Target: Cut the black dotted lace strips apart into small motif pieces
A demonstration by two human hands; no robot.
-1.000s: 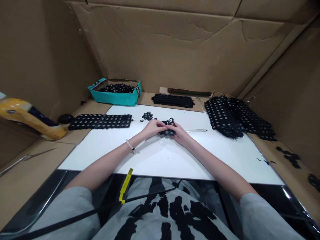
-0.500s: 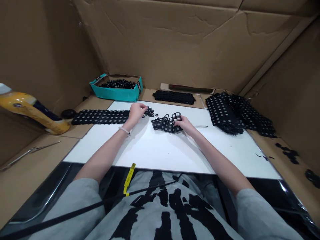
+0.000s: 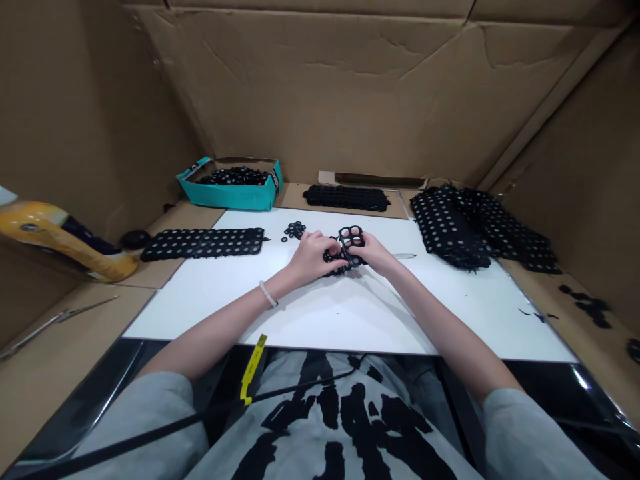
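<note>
A crumpled piece of black openwork trim with round holes is held between my hands, just above the white board. My right hand pinches its right end, and some of its rings stand up above the fingers. On the left side, my left hand has its thumb and fingers closed round the same piece, partly covering it. Just beyond my left hand lies a small heap of black round bits, with one loose bit beside it.
Left lies a flat dotted black strip; behind it stands a teal box of black pieces. Another black strip lies at the back. Folded dotted strips are stacked right. A pen, scissors and yellow bottle lie around.
My left hand has moved right, from beside the small heap to the crumpled trim, and now grips it. My right hand keeps its hold. The view has shifted slightly.
</note>
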